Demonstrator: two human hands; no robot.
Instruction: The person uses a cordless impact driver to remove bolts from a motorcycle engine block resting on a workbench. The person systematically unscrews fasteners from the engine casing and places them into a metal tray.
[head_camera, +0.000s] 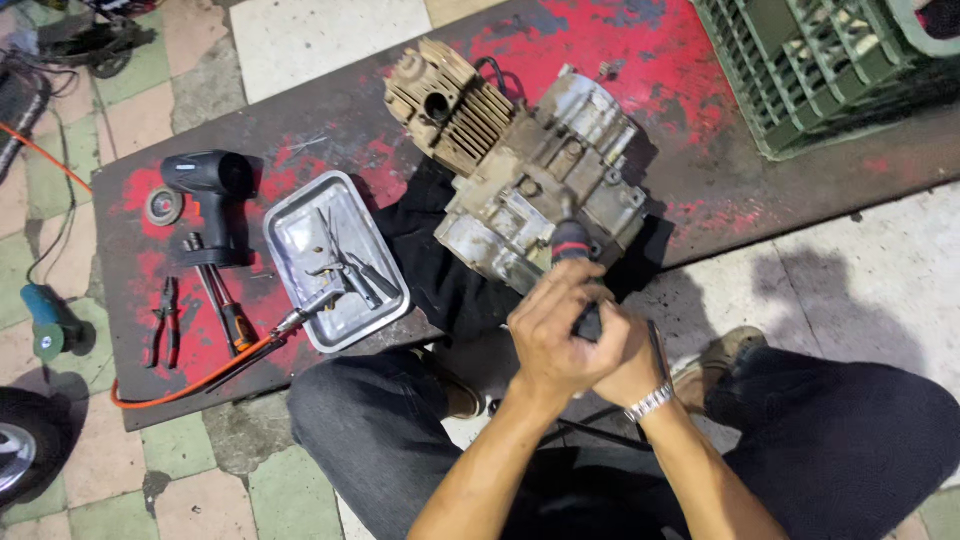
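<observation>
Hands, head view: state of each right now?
Left hand: closed around the handle of the tool set against the engine.
Right hand: closed on the same handle, partly hidden behind the left.

Red-painted worn board (700, 60) flat on tiled floor (310, 40). On it: engine block (520, 170) over black cloth (430, 250), metal tray (300, 235), black power tool (215, 195), pliers (165, 320), screwdriver (225, 305), green crate (820, 60) at far corner.
</observation>
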